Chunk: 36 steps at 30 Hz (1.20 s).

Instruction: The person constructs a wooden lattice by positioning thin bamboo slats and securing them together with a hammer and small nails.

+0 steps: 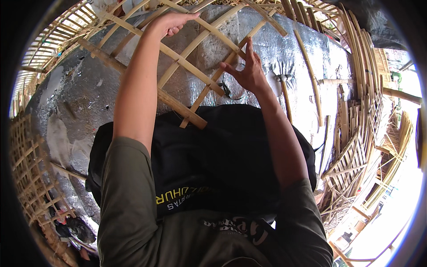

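Note:
A loose diamond lattice of flat bamboo strips [189, 67] lies in front of me, its near corner resting against the black cloth [209, 151] on my lap. At its far side my left hand [171, 23] has its fingers curled at a slanting strip, one digit stretched along it to the right; the grip is partly hidden. My right hand [251, 73] is at the lattice's right edge, thumb and forefinger spread apart, near a strip's end. Just left of its wrist lies a small dark tangled item [226, 90], too small to make out.
Silvery foil-like sheeting [95, 89] covers the surface beneath. A hammer-like tool [284, 91] and a loose bamboo stick [310, 78] lie on the right. Woven bamboo panels [33, 164] stand at the left, with stacked bamboo strips [362, 89] along the right side.

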{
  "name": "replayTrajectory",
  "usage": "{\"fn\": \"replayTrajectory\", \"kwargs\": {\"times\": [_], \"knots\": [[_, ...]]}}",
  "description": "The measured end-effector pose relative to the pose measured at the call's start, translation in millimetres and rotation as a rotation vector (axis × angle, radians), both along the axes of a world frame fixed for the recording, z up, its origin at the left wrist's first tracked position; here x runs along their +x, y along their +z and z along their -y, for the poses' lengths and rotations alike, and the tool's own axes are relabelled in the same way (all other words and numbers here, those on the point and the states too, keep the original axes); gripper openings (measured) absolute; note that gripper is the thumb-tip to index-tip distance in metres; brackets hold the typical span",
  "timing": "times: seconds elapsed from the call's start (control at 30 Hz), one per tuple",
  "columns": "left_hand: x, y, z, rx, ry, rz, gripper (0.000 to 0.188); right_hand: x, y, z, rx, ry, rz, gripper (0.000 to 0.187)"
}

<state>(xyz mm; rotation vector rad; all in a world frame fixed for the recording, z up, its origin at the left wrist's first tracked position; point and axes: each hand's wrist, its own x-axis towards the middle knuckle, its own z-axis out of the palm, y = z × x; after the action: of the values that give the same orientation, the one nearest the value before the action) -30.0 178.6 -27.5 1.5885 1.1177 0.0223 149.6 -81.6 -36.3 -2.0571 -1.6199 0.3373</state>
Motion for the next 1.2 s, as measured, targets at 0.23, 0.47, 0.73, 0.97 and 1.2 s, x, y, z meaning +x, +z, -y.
{"fn": "replayTrajectory", "kwargs": {"times": [0.23,0.47,0.73,0.97,1.2], "knots": [[-3.9,7.2,9.3,-0.013,0.002,0.014,0.058,0.3,4.4,-0.2,0.001,0.013,-0.053,0.130],[-8.3,2.4,3.1,-0.065,0.061,0.039,0.064,-5.0,3.6,-3.6,0.039,0.019,-0.094,0.134],[-8.9,-9.3,5.2,-0.152,0.121,0.149,0.050,-3.5,1.8,-4.4,0.054,0.035,-0.135,0.137],[-19.8,-9.6,-10.9,-0.334,-0.021,0.252,0.043,1.0,-3.6,-5.2,0.092,0.099,-0.124,0.136],[-5.0,-12.1,-3.4,-0.195,0.051,0.157,0.046,14.6,10.8,1.5,-0.008,0.007,-0.034,0.128]]}}
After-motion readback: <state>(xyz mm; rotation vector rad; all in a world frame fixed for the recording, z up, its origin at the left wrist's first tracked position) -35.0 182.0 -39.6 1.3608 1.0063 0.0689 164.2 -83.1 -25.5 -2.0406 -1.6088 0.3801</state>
